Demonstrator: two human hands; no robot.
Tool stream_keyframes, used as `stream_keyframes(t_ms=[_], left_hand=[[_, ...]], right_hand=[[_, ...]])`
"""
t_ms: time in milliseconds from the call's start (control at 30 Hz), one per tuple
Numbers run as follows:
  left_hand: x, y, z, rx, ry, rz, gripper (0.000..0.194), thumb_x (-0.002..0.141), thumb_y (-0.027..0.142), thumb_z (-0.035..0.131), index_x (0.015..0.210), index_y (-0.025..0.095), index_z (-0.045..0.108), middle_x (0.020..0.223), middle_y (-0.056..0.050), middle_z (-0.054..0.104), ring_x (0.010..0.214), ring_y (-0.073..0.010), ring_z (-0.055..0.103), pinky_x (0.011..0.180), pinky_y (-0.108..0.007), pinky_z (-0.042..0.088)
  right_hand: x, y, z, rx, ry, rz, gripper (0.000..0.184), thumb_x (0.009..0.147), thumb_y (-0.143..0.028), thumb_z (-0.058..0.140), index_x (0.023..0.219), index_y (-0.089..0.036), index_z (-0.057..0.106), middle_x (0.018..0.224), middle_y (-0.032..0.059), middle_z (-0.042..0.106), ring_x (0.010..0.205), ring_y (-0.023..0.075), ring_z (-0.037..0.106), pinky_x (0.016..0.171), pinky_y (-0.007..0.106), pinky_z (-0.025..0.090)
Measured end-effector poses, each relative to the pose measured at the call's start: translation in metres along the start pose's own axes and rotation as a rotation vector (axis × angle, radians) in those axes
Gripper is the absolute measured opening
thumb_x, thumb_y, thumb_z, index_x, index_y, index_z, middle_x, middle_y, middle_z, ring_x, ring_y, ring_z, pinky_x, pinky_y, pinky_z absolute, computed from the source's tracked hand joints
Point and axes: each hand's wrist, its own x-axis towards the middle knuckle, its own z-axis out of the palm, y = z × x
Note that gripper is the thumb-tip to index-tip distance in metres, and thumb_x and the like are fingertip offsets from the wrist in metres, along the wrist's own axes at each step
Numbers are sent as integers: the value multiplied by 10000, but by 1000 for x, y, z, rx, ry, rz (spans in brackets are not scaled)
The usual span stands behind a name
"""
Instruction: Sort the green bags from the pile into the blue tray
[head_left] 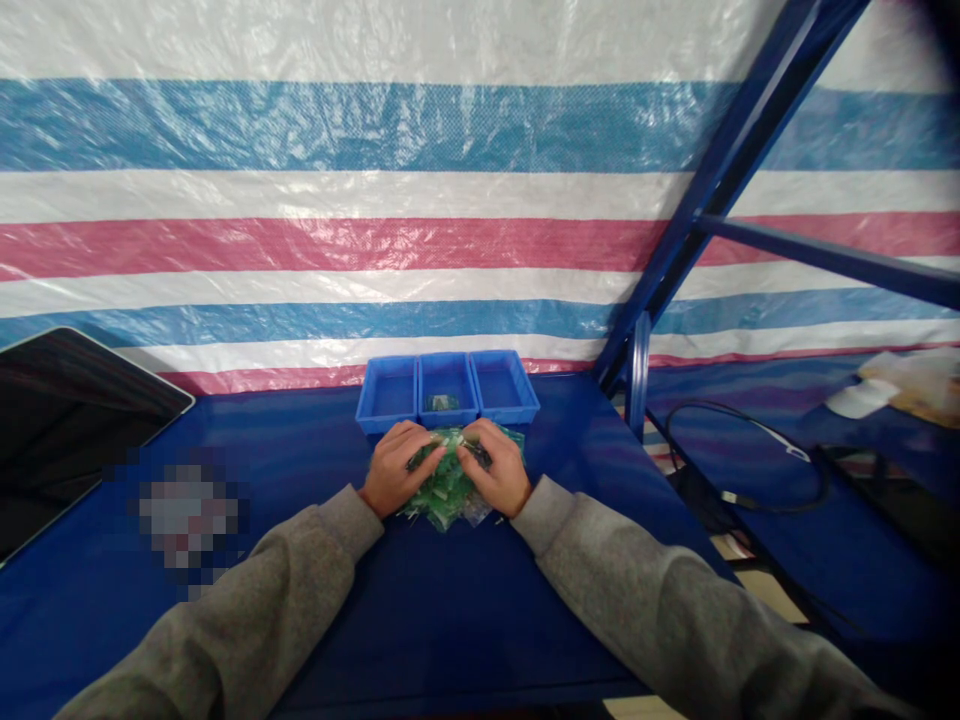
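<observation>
Clearly, the heap of green packets (444,492) lies on the blue surface (390,620), toward its far edge and just on the near side of three blue bins (448,417). It sits between and beneath the fingers: the left hand (401,468) covers its left end, the right hand (496,468) its right, neither clearly nearer. The fingers curl inward, thumbs angled toward each other over the middle; whether they pinch a packet, I cannot tell. The heap's long axis seems to run side to side, along the surface's far edge, while its lower part narrows toward the near edge. Single packets point in mixed directions.
</observation>
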Motion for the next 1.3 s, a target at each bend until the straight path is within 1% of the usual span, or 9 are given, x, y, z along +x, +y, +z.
stream_keyframes(t_ms=[300,367,467,533,667,867,967,1167,1300], left_hand=[[0,-1,1,-44,10,5,112,813,237,586,861,140,617,784,-75,625,773,-172,559,739,-333,473],[1,1,0,-40,11,-5,129,820,247,579,886,143,619,804,-76,633,779,-174,565,744,-331,473],[2,4,-2,-24,-14,-34,192,835,260,558,984,150,610,867,-77,648,811,-177,578,770,-326,468],[3,5,-3,-20,-23,-42,202,842,265,548,999,150,604,875,-77,653,811,-174,583,772,-320,466],[2,5,-2,-35,12,-24,121,833,232,557,900,142,601,816,-72,642,764,-162,571,738,-306,467],[-1,4,-1,-17,27,-9,93,841,212,530,862,145,591,772,-60,621,737,-153,558,711,-293,462],[-2,2,0,-12,28,-20,90,843,210,533,871,146,591,774,-53,618,741,-149,560,721,-289,460],[-5,-1,1,-26,94,-26,91,845,216,546,871,154,608,769,-41,628,726,-135,569,712,-265,468],[-3,1,0,-17,78,-47,155,825,245,583,948,153,608,803,-46,641,729,-139,576,730,-273,473]], right_hand=[[0,-1,-2,-27,-21,4,153,872,-258,431,785,-185,534,760,46,525,749,177,502,696,311,423],[0,-2,-2,-20,-15,5,155,873,-259,431,797,-184,542,770,50,536,758,178,511,706,314,429],[1,-2,-2,-1,-14,3,161,876,-257,430,829,-181,563,798,59,563,787,183,532,729,319,440],[0,-2,-2,8,-16,1,162,875,-261,438,844,-183,576,814,61,576,801,184,541,738,320,446],[0,-1,-1,36,4,-8,153,867,-273,466,849,-184,589,813,62,590,796,180,547,741,321,455],[0,-1,-1,80,29,1,128,857,-288,508,882,-189,585,823,55,592,785,175,547,730,319,457],[1,-1,-2,79,41,4,135,866,-289,496,869,-190,587,806,51,591,761,169,545,712,311,456],[1,0,-1,68,13,-12,135,861,-292,511,884,-187,593,837,60,597,796,175,549,734,317,455],[0,0,-1,54,25,3,148,872,-284,488,863,-182,594,818,59,593,768,170,545,716,309,450]])
